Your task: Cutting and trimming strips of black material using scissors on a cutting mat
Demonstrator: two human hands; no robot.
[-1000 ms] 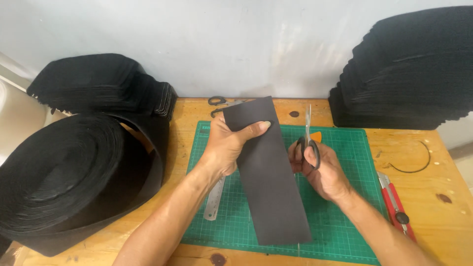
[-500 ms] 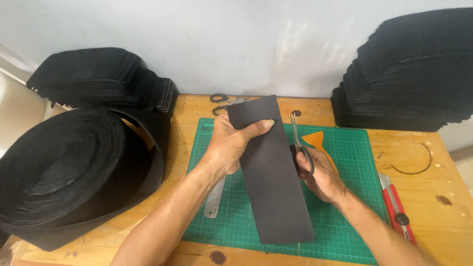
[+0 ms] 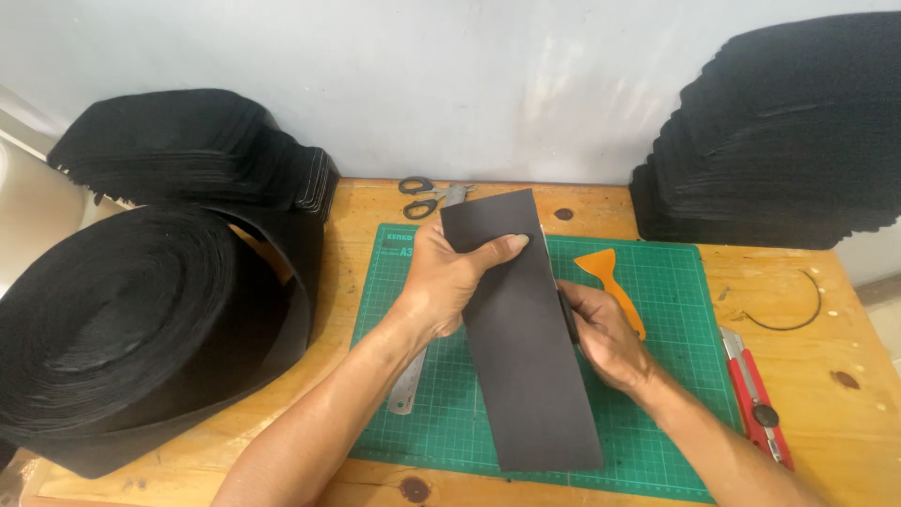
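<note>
Head view shows a long black strip (image 3: 526,338) of sheet material lying over the green cutting mat (image 3: 666,376), its long axis running from the far middle of the mat toward the near edge, slanted a little to the right as it comes closer. The left hand (image 3: 460,277) grips the strip's far end, thumb laid flat across the top face and the other fingers (image 3: 427,300) curled under the left edge, so that end is lifted slightly off the mat. The right hand (image 3: 601,333) sits against the strip's right edge about halfway along; its fingers are closed round dark scissor handles (image 3: 568,314) (the blades are hidden behind the strip, so I cannot tell whether they are open). Both forearms come in from the near edge of the desk (image 3: 835,413), the right wrist bent inward.

Just right of that hand lies an orange scraper (image 3: 610,282). A steel ruler (image 3: 410,380) pokes out under the left forearm. Further off are a spare pair of scissors (image 3: 432,195), a red utility knife (image 3: 755,394), a big black roll (image 3: 131,329) and stacks of cut black pieces (image 3: 779,131).
</note>
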